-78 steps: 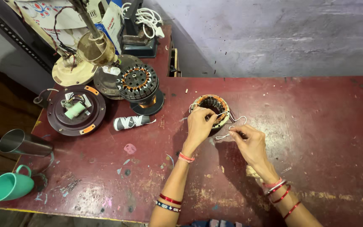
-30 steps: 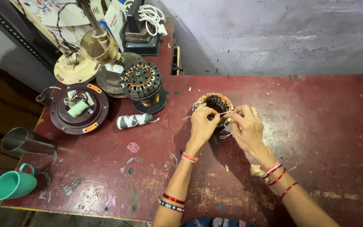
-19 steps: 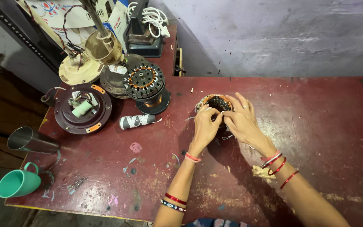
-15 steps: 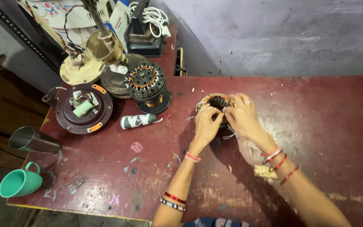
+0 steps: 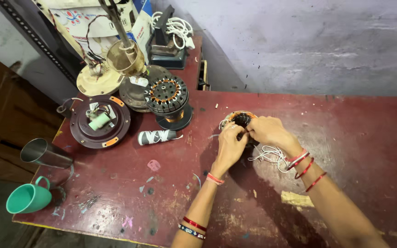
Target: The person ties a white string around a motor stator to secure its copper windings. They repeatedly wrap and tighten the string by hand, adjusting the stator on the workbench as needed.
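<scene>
Both hands, left (image 5: pixel 232 146) and right (image 5: pixel 266 131), grip one wound stator (image 5: pixel 240 118); two cups: one steel (image 5: pixel 47 154), one green (image 5: pixel 28 198)

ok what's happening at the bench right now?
A person has both hands on a small round motor coil on the red table. The left hand and right hand meet over it, fingers pinching at its windings; white cord trails beside the right wrist. Another wound motor core, a dark round cover, a steel cup and a green mug sit untouched to the left.
</scene>
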